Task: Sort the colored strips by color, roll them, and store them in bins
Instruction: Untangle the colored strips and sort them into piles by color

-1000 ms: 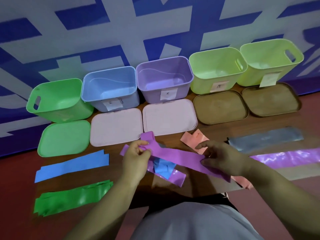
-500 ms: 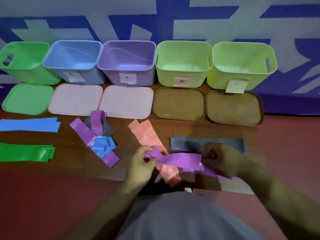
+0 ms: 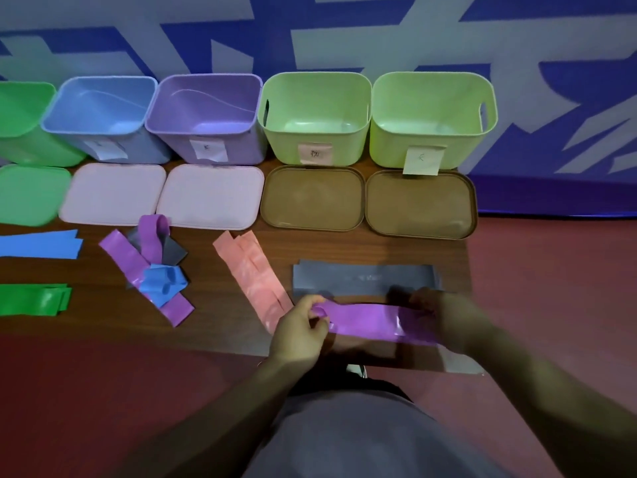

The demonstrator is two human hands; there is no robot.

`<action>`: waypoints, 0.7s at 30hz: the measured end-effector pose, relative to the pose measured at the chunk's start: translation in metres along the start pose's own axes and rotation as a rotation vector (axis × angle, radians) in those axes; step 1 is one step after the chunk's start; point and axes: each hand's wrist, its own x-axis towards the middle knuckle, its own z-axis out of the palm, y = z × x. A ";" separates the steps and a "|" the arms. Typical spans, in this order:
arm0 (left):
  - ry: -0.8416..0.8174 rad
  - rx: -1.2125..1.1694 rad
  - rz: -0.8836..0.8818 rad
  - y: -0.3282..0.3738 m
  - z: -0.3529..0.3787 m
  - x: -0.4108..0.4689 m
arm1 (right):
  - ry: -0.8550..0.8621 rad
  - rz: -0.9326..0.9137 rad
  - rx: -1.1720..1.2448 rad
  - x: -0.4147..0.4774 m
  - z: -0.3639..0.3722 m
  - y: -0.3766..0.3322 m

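Head view: purple strip (image 3: 372,320) runs 9-to-3 between my hands, just above the bench (image 3: 210,267). Left hand (image 3: 300,326) pinches the 9 end and right hand (image 3: 444,315) grips the 3 end. Purple bin (image 3: 250,146) is at 11, left hand nearer.

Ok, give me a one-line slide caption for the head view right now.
Left hand and right hand hold a purple strip by its ends over the wooden table.

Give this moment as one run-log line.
phase: sorting | left hand: pinches purple strip, left end | right hand: grips right end | gray strip: lies flat beyond it
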 end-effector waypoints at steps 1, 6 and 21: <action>-0.025 0.055 -0.005 -0.001 0.000 0.000 | -0.013 0.029 -0.041 0.003 0.002 0.004; -0.058 0.185 -0.012 -0.003 -0.015 -0.006 | 0.104 0.078 -0.217 0.008 0.013 -0.004; 0.061 0.231 -0.058 -0.060 -0.104 0.003 | 0.082 -0.172 -0.050 0.045 0.037 -0.120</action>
